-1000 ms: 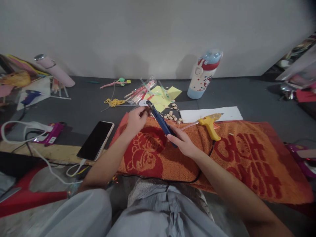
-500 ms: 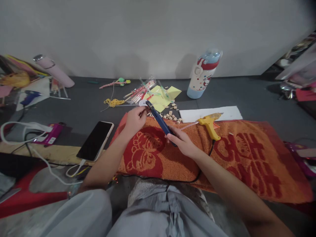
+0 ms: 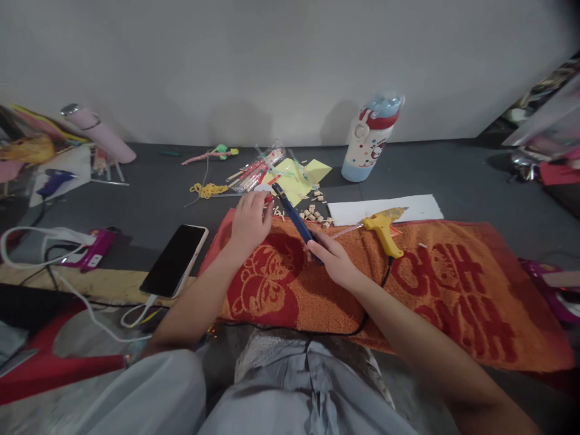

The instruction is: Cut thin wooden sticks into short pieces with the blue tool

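My right hand [image 3: 334, 258] is closed around the lower end of a long dark blue tool [image 3: 294, 220] that looks like a utility knife. Its narrow dark tip points up and left, close to my left hand. Above the towel's upper left edge, my left hand [image 3: 251, 219] is closed, with a small red piece [image 3: 269, 198] at its fingertips; its kind is too small to tell. A white round piece [image 3: 263, 188] shows just beyond those fingers. Several small wooden pieces [image 3: 312, 212] lie beside the tool. Beneath both hands spreads an orange and red towel [image 3: 335, 296].
A yellow glue gun [image 3: 383, 226] rests on the towel and a white strip [image 3: 426, 206]. Behind are yellow paper [image 3: 321, 171], wrapped sticks [image 3: 258, 169], yellow cord [image 3: 208, 190] and a tilted-looking bottle [image 3: 369, 142]. A phone [image 3: 174, 260] and power strip [image 3: 93, 251] lie left.
My left hand has turned more palm-down, and a red piece now shows at its fingertips. The blue tool's tip has shifted slightly right, away from the white round piece.
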`<state>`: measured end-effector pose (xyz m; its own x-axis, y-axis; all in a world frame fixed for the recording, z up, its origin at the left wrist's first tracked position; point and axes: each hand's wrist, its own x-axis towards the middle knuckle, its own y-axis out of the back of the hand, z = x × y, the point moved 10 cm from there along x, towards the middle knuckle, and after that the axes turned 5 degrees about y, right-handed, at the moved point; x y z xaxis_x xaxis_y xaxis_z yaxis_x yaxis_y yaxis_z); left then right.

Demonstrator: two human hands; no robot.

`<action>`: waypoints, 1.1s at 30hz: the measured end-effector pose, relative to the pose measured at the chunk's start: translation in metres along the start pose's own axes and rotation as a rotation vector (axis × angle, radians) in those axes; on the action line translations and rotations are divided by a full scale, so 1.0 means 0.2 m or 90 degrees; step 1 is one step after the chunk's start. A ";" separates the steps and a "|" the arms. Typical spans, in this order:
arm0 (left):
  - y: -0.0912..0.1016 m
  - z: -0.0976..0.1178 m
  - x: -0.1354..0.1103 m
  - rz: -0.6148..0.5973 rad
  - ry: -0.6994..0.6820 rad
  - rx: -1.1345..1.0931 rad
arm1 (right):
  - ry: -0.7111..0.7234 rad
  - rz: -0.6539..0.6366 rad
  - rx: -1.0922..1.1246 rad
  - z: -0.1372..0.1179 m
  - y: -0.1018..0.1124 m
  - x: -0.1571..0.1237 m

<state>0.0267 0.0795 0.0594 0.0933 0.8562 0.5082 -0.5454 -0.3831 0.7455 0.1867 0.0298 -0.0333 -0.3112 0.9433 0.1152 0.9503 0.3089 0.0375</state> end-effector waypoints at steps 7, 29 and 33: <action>-0.10 0.15 -0.09 -0.136 -0.027 -0.084 | 0.036 0.047 0.028 -0.04 0.00 0.01; -0.39 0.13 -0.25 -0.265 0.214 -0.566 | 0.097 0.007 -0.067 -0.09 -0.03 0.01; -0.37 0.13 -0.25 -0.237 0.218 -0.569 | 0.081 0.026 -0.049 -0.07 -0.02 0.00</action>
<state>0.0851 0.0557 -0.0103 0.2175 0.9745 0.0555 -0.9645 0.2058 0.1658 0.1834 0.0281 -0.0197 -0.2745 0.9303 0.2433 0.9609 0.2560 0.1053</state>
